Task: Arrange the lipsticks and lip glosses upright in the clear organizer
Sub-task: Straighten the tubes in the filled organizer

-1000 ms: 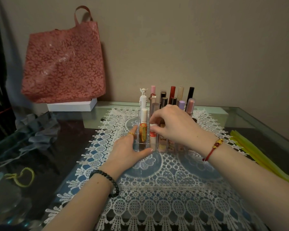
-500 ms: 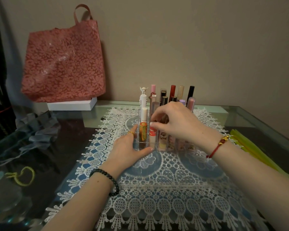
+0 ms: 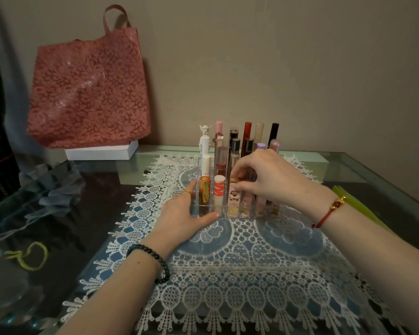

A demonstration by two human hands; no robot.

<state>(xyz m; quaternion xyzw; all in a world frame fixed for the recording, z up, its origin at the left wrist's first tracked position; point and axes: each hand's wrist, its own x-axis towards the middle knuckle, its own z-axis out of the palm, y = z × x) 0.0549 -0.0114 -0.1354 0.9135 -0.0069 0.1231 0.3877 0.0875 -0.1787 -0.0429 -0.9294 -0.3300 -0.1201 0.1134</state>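
Observation:
The clear organizer stands on a white lace mat, filled with several upright lipsticks and lip glosses. A gold tube and a white tube with an orange band stand in the front row at the left. My left hand rests flat against the organizer's front left corner, thumb along its front wall. My right hand reaches over the front row and pinches the top of a pink printed lipstick that stands in its slot. Tall tubes rise in the back rows.
A glass table carries the mat. A red floral tote bag leans on the wall above a white box at the back left. Grey cloth and a yellow cord lie left; yellow-green strips lie right.
My right hand has moved right from the white-and-orange tube to the pink printed lipstick. The white-and-orange tube now stands uncovered. My left hand has stayed put.

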